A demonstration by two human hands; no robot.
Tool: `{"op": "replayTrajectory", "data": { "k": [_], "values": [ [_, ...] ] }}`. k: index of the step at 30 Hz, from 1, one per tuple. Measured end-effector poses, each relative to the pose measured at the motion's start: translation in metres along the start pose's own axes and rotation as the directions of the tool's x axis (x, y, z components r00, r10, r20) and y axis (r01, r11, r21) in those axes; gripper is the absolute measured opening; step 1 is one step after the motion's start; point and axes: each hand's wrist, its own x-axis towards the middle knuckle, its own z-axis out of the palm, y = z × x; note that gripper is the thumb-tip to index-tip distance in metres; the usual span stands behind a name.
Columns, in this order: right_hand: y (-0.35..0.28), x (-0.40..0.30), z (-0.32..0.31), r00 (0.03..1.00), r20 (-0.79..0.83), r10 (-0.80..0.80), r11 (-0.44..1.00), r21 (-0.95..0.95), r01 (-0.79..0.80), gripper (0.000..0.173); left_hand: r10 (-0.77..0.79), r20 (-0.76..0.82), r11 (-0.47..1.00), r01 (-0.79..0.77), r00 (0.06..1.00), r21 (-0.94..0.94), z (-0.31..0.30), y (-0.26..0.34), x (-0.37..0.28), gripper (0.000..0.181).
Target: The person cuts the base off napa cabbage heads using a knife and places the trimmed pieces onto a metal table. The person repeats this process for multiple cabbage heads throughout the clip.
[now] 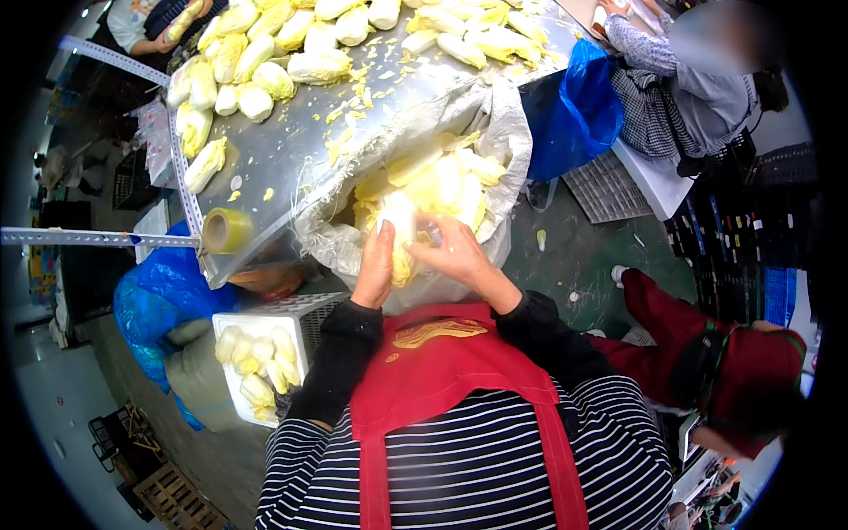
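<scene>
A small napa cabbage [400, 232], white with a yellow leafy end, is held over the mouth of a white woven sack [510, 126]. My left hand [372, 266] grips it from the left side, thumb along it. On its other side, the thumb and fingers of my right hand [462, 254] press against it. Something pale and translucent shows between the right fingers, too unclear to name. Inside the sack, behind both hands, lie loose yellow-white cabbage leaves [447, 179]. The glare there washes out detail.
Napa cabbages [255, 99] are heaped on a metal table [285, 149] strewn with leaf scraps. A tape roll [226, 230] sits at its corner. Lower left, a white crate [225, 381] holds more cabbages. A blue bag [586, 106] hangs right. Other people work nearby.
</scene>
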Motion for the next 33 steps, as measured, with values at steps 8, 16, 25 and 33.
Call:
{"op": "replayTrajectory", "data": {
  "k": [8, 16, 25, 33],
  "values": [
    [-0.002, 0.005, 0.004, 0.992, -0.050, -0.112, 0.992, 0.061, 0.115, 0.047, 0.141, -0.029, 0.973, -0.133, 0.990, 0.187, -0.002, -0.002, -0.002, 0.049],
    [0.004, 0.017, 0.007, 0.978, -0.092, -0.190, 0.978, 0.074, 0.197, 0.040, 0.111, -0.020, 0.976, -0.106, 0.994, 0.191, -0.012, 0.008, -0.004, 0.055],
    [0.060, 0.050, -0.008, 0.878, -0.317, -0.359, 0.926, -0.239, 0.293, 0.040, -0.063, 0.086, 0.956, 0.085, 0.994, -0.282, 0.004, 0.051, -0.015, 0.076],
    [0.008, -0.001, 0.001, 0.993, 0.006, -0.119, 0.973, 0.202, 0.115, 0.046, -0.082, 0.039, 0.973, 0.089, 0.996, -0.212, 0.001, 0.017, -0.001, 0.066]
  ]
}}
